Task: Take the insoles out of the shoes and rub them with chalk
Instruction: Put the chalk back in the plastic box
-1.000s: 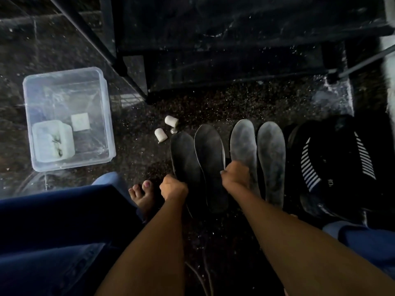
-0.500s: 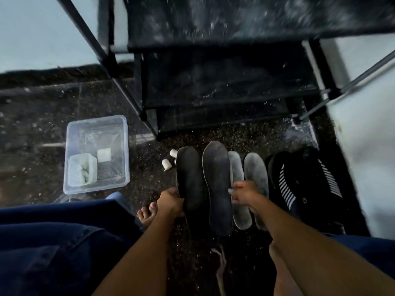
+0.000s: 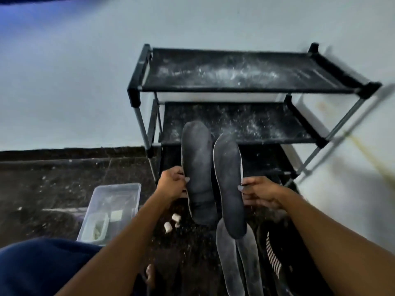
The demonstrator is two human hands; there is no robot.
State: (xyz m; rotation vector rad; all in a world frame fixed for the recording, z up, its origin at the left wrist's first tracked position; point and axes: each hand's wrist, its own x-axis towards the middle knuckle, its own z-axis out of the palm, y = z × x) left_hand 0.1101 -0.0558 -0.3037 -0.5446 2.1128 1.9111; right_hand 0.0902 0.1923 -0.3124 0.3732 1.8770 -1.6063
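Note:
Two dark insoles are held up in the air in front of the rack. My left hand [image 3: 173, 184] grips the left insole [image 3: 197, 167] by its edge. My right hand [image 3: 259, 193] grips the right insole [image 3: 228, 184] by its edge. Both insoles stand nearly upright, side by side, a little apart. Two more grey, chalk-dusted insoles [image 3: 237, 261] lie on the floor below them. Short white chalk pieces [image 3: 172, 222] lie on the dark floor beside the box. A black shoe with white stripes [image 3: 275, 259] sits at the lower right, partly hidden by my right forearm.
A black shoe rack [image 3: 235, 82] dusted with white powder stands against the pale wall. A clear plastic box [image 3: 113, 210] with a small white tub inside stands on the speckled floor at the left. My blue-clad knee fills the lower left corner.
Both hands have lifted the two dark insoles off the floor and up toward the rack. The view has tilted upward, bringing the whole rack and wall into sight.

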